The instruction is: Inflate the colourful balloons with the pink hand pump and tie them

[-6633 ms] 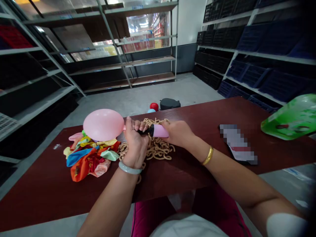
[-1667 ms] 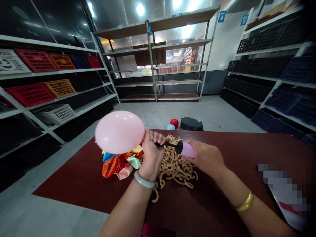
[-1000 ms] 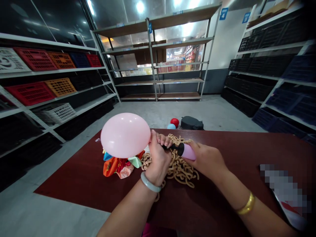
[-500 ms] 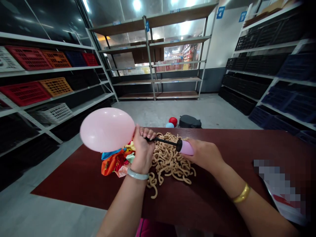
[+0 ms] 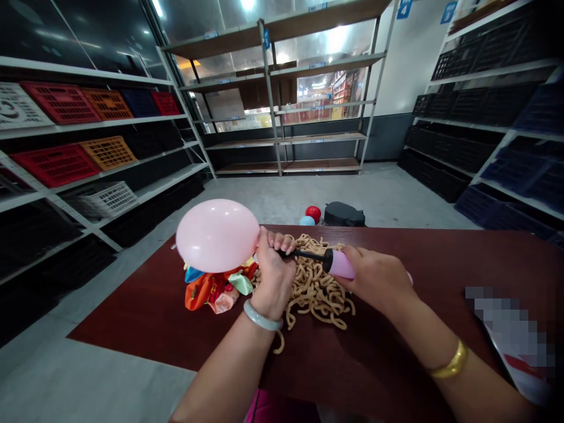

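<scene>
A pale pink inflated balloon (image 5: 217, 235) sticks out to the left of my left hand (image 5: 273, 276), which is closed around the balloon's neck and the front end of a hand pump. My right hand (image 5: 379, 279) is wrapped round the pump's pink barrel (image 5: 341, 264), and the black rod (image 5: 306, 255) shows between the two hands. Both hands hover just above a dark red table (image 5: 145, 317). A heap of limp coloured balloons (image 5: 214, 286) lies under the pink one, and a pile of tan hooked pieces (image 5: 319, 291) lies under the pump.
A blurred flat object (image 5: 515, 338) rests on the table at right. Beyond the far edge, a red balloon (image 5: 313, 213), a blue balloon (image 5: 306, 221) and a dark bag (image 5: 343, 215) sit on the grey floor. Metal shelving with crates lines both sides and the back.
My hands have slid together and apart along the pump rod, and it shows shorter now than half a second ago. The pink balloon has grown since the oldest frame. The view tilted up.
</scene>
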Available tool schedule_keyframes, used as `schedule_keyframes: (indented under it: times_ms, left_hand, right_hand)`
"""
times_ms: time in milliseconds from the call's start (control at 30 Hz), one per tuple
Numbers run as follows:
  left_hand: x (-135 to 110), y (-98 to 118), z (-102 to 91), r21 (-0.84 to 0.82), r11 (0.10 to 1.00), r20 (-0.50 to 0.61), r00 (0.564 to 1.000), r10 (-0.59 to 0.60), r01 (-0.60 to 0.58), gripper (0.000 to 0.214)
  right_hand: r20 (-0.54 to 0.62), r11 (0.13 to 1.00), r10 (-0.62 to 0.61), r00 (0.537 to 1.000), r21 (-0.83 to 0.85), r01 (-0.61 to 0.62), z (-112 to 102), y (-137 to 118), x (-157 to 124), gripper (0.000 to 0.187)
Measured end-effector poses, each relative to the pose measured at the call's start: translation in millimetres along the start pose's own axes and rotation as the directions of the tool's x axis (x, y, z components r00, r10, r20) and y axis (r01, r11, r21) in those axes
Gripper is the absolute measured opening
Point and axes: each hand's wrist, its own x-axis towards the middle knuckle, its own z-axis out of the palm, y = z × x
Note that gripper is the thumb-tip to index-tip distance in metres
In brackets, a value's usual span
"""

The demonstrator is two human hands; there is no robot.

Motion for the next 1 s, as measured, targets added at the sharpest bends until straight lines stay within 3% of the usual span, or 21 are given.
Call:
schedule_keyframes:
  times_ms: [167, 400, 533, 667, 800, 900, 1000]
  left_hand:
    - [-21, -28, 5.1, 0.056, 0.994, 0.001, 0.995, -0.099, 0.099, 0.044]
    - [-21, -30, 1.9, 0.04, 0.99, 0.002, 0.991, -0.132, 0.132, 0.043]
    - [-4, -13, -0.6, 0.057, 0.994, 0.033, 0.995, -0.099, 0.097, 0.045]
    - [17, 28, -1.7, 0.037, 0.999, 0.093, 0.996, -0.007, 0.003, 0.041]
    - [22, 61, 1.3, -0.012, 0.996, 0.125, 0.988, 0.094, -0.094, 0.041]
    - [16, 61, 3.6, -0.047, 0.992, 0.144, 0.982, 0.121, -0.115, 0.042]
    - [10, 43, 3.3, -0.046, 0.993, 0.105, 0.988, 0.112, -0.108, 0.043]
  right_hand:
    - [0.017, 0.999, 0.004, 1.0, 0.036, -0.004, 0, -13, -2, 0.042]
    - [0.006, 0.999, -0.003, 1.0, 0.043, 0.002, 8, -14, -2, 0.043]
    - [-0.008, 0.998, -0.011, 1.0, 0.06, 0.012, 14, -6, 2, 0.049]
    - [-0.012, 0.999, -0.015, 1.0, 0.046, 0.015, 18, 10, 6, 0.054]
    - [-0.043, 0.999, -0.032, 0.999, 0.023, 0.033, 16, 23, 7, 0.057]
    - [-0.069, 1.0, -0.027, 0.997, 0.0, 0.027, 13, 24, 5, 0.057]
    - [-0.054, 1.0, -0.016, 0.998, -0.02, 0.015, 11, 17, 2, 0.053]
